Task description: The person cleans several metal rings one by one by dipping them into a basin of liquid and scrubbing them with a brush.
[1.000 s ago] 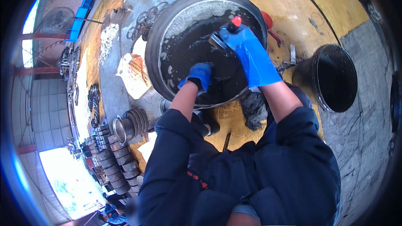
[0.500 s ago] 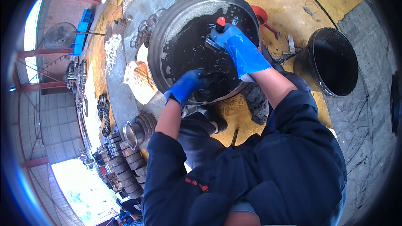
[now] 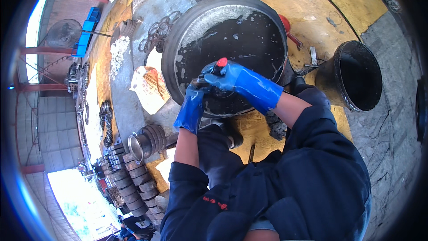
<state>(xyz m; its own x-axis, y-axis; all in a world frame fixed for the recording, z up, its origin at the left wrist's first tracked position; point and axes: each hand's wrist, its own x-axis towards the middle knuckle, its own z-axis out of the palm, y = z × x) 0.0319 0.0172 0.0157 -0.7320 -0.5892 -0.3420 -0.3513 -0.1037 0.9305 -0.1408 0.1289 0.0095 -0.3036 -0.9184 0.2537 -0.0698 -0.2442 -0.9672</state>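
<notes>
Blue rubber gloves cover both hands, which meet over the near left part of a wide round basin (image 3: 171, 49) of dark liquid. My right hand (image 3: 227, 76) is closed around a red-tipped handled tool (image 3: 221, 62); its working end is hidden by the gloves. My left hand (image 3: 191, 103) closes on a small dark wet part (image 3: 199, 83), just left of the right fingers. What kind of part it is, I cannot make out. Pale foam lies along the liquid's far left edge.
Right of the basin stands a deep black bucket (image 3: 359, 76), with a red dipper (image 3: 287, 27) nearer the basin. A printed sack (image 3: 150, 90) and metal rings (image 3: 158, 31) lie to the left. Ribbed metal parts (image 3: 151, 140) and stacked blocks (image 3: 129, 183) stand lower left.
My left hand has risen out of the liquid, now with a dark part in it. My right hand has brought the red-tipped tool nearer and leftward to meet it.
</notes>
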